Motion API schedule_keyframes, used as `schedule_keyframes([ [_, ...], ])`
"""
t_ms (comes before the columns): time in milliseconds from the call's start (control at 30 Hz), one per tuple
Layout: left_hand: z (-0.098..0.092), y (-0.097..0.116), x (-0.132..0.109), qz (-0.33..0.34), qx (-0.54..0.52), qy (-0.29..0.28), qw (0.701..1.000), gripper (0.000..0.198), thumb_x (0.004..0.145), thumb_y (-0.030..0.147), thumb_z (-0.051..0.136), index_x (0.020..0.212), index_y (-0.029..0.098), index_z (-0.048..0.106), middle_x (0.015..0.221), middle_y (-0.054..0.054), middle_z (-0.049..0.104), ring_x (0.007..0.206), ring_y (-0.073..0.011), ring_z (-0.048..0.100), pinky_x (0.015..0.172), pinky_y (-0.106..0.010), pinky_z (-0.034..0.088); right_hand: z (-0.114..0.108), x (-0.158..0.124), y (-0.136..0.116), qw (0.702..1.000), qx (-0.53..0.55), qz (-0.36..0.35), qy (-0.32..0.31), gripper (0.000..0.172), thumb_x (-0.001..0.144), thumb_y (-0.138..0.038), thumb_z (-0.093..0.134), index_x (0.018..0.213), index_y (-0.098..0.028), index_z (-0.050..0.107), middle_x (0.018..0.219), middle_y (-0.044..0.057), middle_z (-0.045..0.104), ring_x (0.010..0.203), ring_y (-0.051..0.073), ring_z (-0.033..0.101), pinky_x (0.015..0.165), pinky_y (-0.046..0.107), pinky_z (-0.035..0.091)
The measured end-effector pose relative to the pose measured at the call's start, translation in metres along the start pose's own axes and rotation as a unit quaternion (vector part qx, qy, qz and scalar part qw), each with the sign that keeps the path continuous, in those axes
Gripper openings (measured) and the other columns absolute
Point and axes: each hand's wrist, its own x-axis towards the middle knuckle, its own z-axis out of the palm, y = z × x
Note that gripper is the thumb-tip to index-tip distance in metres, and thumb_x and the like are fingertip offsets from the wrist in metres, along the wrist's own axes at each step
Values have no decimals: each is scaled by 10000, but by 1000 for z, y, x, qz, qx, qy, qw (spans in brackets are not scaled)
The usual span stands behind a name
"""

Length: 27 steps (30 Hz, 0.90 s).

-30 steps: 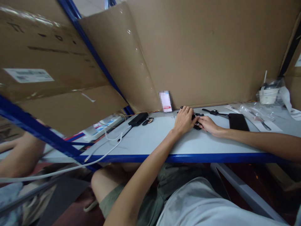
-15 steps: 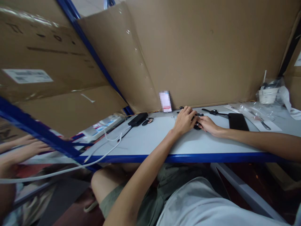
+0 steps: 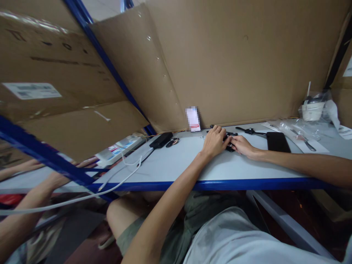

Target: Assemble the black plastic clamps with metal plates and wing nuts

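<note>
"Grip first: how far open are your hands?"

"My left hand [image 3: 215, 140] is palm down, its fingers curled over a black object [image 3: 229, 148]. The undersides of those fingers are hidden, so I can't tell how firmly they close. My right hand [image 3: 242, 145] has thumb and fingertips drawn together in a pinch at the object's right edge, almost touching my left fingers."

"And where is that object?"

"Between my two hands, at the pale tabletop [image 3: 165, 165], mostly covered by the left one. Too little of it shows for me to name it. A small black tip [image 3: 211, 126] peeks out just past my left knuckles."

"What lies to the right of your grip?"

"Just beyond my right hand, a thin black strap-like piece [image 3: 249, 131]. Next to it, along the far side of my right forearm, a flat black slab [image 3: 278, 142]. Farther right, a dark-handled tool [image 3: 310, 146] on white paper [image 3: 320, 149]."

"To the left?"

"Past my left hand, a lit phone [image 3: 193, 119] leans on the cardboard panel [image 3: 233, 73], its screen blurred out. Well left of my grip, a black rectangular block [image 3: 162, 140] has a white cable [image 3: 129, 176] near it."
</note>
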Motion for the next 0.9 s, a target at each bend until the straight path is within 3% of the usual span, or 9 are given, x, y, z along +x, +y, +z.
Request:
schedule_keyframes([
  [133, 0, -1, 0, 38, -9, 3, 999, 171, 985, 250, 466, 973, 183, 624, 963, -100, 638, 972, -257, 540, 836, -388, 451, 0, -1, -1, 1000, -10, -5, 4, 390, 1012, -195, 463, 622, -185, 472, 489, -34, 449, 388, 76, 345, 388, 230, 236],
  [300, -3, -2, 0, 89, -15, -9, 996, 270, 944, 109, 423, 963, 212, 671, 953, -99, 616, 961, -251, 522, 776, -370, 441, 0, -2, -3, 1000, -7, -1, -2, 369, 1014, -173, 423, 656, -178, 510, 495, -36, 439, 403, 85, 361, 381, 226, 245],
  [533, -3, -1, -1, 35, -39, 24, 998, 216, 982, 303, 497, 1102, 172, 622, 1032, -106, 629, 1019, -264, 538, 883, -397, 453, 0, -3, -3, 1000, 7, 0, 2, 359, 1004, -176, 465, 646, -180, 489, 496, -38, 438, 399, 76, 344, 385, 219, 241],
  [767, -4, -1, 1, 89, -35, -15, 995, 289, 941, 104, 411, 992, 208, 676, 1049, -103, 616, 1015, -246, 520, 842, -371, 449, 1, -3, -5, 1000, -1, -6, -12, 371, 1014, -171, 424, 653, -174, 508, 494, -38, 433, 402, 79, 343, 386, 224, 239],
  [900, -6, 0, 1, 77, -41, -12, 996, 262, 965, 146, 407, 989, 206, 660, 1068, -103, 620, 1028, -245, 522, 865, -375, 445, 1, -3, -4, 1000, 1, -11, -18, 373, 1006, -177, 443, 637, -178, 498, 497, -36, 433, 406, 79, 342, 387, 224, 235],
])
